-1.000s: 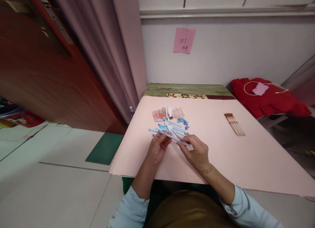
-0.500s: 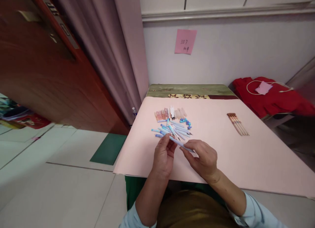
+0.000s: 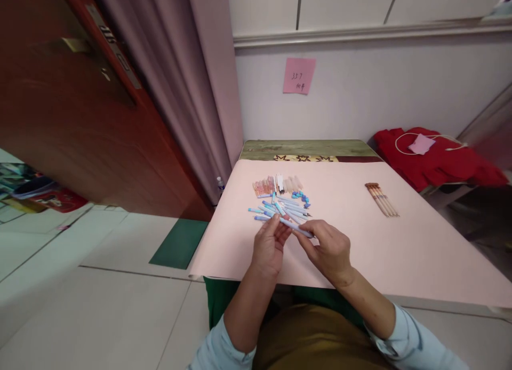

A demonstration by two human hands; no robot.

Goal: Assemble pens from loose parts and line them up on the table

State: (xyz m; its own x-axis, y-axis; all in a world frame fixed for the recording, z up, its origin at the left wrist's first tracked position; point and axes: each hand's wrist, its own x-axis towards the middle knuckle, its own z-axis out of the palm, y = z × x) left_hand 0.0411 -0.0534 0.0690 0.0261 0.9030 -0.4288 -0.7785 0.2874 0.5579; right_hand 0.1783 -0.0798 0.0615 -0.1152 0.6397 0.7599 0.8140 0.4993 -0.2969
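Note:
A pale blue pen barrel [image 3: 295, 227] slants between my two hands above the near part of the table. My left hand [image 3: 270, 247] pinches its upper left end between thumb and fingers. The lower right end is gripped by the thumb and fingertips of my right hand [image 3: 327, 248]. Just beyond lies a loose pile of light blue pen parts [image 3: 294, 210], some with dark tips. Small blue caps [image 3: 303, 198] are scattered at the pile's right. Behind it are rows of pinkish pieces [image 3: 264, 185], white sticks with dark ends [image 3: 280, 183] and translucent pieces [image 3: 294, 184].
Several assembled pens with brown tops [image 3: 382, 199] lie side by side on the right of the pink-covered table [image 3: 336, 194]. Red cloth [image 3: 432, 159] with a white cable is heaped beyond the right edge. A brown door [image 3: 132, 146] and a curtain [image 3: 210, 87] stand at left.
The pen barrel has shifted slightly up in view, still held by both hands. The camera view has tilted a little. The pile looks the same.

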